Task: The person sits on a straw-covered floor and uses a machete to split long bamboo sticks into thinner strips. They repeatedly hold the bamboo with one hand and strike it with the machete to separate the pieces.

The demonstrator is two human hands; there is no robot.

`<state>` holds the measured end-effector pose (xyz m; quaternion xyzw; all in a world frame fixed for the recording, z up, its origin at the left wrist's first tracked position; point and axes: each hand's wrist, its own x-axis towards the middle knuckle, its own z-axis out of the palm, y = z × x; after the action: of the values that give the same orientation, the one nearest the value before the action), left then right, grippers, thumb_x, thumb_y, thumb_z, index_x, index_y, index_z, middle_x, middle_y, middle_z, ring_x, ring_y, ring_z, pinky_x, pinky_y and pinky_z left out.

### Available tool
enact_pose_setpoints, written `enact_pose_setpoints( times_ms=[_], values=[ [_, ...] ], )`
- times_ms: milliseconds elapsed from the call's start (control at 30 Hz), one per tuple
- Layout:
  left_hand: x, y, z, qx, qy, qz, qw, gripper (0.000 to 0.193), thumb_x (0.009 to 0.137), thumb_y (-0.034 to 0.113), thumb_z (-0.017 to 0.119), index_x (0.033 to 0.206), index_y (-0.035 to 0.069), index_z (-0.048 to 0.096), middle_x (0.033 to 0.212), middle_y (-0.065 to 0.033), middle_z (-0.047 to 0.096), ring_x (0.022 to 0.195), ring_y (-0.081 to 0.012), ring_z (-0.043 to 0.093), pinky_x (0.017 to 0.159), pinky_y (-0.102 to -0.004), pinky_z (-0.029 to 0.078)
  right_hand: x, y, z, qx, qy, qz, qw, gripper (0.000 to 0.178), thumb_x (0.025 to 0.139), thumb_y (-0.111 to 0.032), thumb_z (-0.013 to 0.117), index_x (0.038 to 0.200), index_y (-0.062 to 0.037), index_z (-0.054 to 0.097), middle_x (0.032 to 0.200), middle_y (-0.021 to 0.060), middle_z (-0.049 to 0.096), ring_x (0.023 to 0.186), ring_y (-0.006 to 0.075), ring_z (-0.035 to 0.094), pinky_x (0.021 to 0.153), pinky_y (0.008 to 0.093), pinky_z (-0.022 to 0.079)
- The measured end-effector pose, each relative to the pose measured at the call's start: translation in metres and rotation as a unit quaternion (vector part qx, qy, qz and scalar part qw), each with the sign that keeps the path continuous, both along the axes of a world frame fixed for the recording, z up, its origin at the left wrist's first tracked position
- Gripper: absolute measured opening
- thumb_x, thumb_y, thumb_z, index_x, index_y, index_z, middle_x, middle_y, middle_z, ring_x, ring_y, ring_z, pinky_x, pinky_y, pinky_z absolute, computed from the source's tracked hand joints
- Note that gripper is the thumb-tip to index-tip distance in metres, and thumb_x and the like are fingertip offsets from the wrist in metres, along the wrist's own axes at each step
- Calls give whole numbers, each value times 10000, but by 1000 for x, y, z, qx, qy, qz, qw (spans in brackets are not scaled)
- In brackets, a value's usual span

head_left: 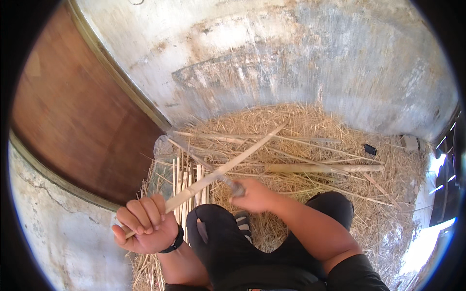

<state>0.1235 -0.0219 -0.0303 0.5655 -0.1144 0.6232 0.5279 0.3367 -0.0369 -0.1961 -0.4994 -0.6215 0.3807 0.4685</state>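
My left hand (146, 226) is closed round the lower end of a long, pale bamboo strip (221, 170). The strip slants up and to the right across my front, its tip over the straw. In my right hand (257, 195) is the grey handle of a long-bladed knife (225, 181). Its narrow blade points up and left and crosses the strip; part of it is hidden behind the strip, and I cannot tell if they touch. Several cut bamboo strips (178, 180) lie side by side left of my knees, below the crossing.
Straw (291, 119) covers the ground. A thick bamboo pole (325, 168) and several thin canes lie ahead. A black phone-like object (370, 149) and a grey block (409, 142) sit at the right. A stained wall (301, 58) stands in front, a brown wooden door (82, 116) at left.
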Motion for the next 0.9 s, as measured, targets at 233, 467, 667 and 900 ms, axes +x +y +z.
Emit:
enact_pose_setpoints(
  times_ms=[233,467,667,900],
  values=[
    [4,12,0,-3,5,-14,1000,443,1075,389,408,713,137,454,617,11,448,499,-104,382,563,-294,337,64,39,-60,-256,110,-59,958,401,798,-253,753,1064,37,673,862,174,710,828,273,696,759,394,547],
    [-6,12,-5,8,2,0,1000,458,1083,401,391,715,136,453,625,6,450,497,-105,383,557,-291,337,19,4,1,-30,-63,68,995,361,824,-227,772,1042,41,667,855,136,701,702,257,677,642,397,546],
    [-3,13,1,-9,-8,1,1000,457,1084,393,404,709,135,452,610,14,450,498,-103,387,548,-288,325,52,31,-22,-251,41,-46,966,382,814,-283,779,1044,5,682,935,164,723,871,304,690,811,435,544],
    [3,13,-3,-8,-9,6,1000,458,1084,391,407,709,133,454,593,13,438,489,-101,377,538,-285,320,56,22,-21,-110,-72,-21,991,408,823,-282,765,1081,22,676,877,166,703,845,321,682,791,442,544]
  ],
)
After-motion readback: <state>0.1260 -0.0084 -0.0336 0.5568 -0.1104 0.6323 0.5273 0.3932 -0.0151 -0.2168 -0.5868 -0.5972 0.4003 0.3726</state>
